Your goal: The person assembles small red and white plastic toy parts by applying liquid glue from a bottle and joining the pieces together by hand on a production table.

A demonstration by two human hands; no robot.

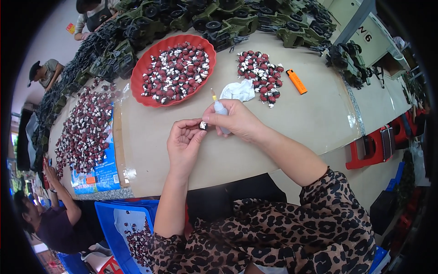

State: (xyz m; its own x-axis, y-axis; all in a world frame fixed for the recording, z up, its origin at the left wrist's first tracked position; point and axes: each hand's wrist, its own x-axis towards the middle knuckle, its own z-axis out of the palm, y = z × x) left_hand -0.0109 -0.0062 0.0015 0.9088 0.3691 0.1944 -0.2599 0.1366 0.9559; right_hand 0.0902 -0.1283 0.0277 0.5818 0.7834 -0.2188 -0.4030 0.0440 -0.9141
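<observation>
Spanning most of the view, a pale rounded table (283,123) is being used as the work surface, and a row of dark green toy vehicles (237,20) is being kept along its far edge. A large red oval tray (141,68) filled with small red, white and black parts is being held on the table beyond the hands, and a wide spread of the same parts (86,128) is lying on a clear sheet to the left. A smaller heap of parts (261,75) is seen to the right of the tray, with a crumpled white cloth (238,90) just beside it and an orange lighter (297,81) near its right side. A blue crate (107,223) holding further parts is being kept below the table edge. Above the table's middle, the right hand (237,121) is being closed around a small white squeeze bottle (220,111), whose yellow nozzle is pointing up and away. The left hand (183,144) is being held just beside it, its thumb and fingertips pinched on a tiny dark part (203,125), which is touching the right hand's fingers.
</observation>
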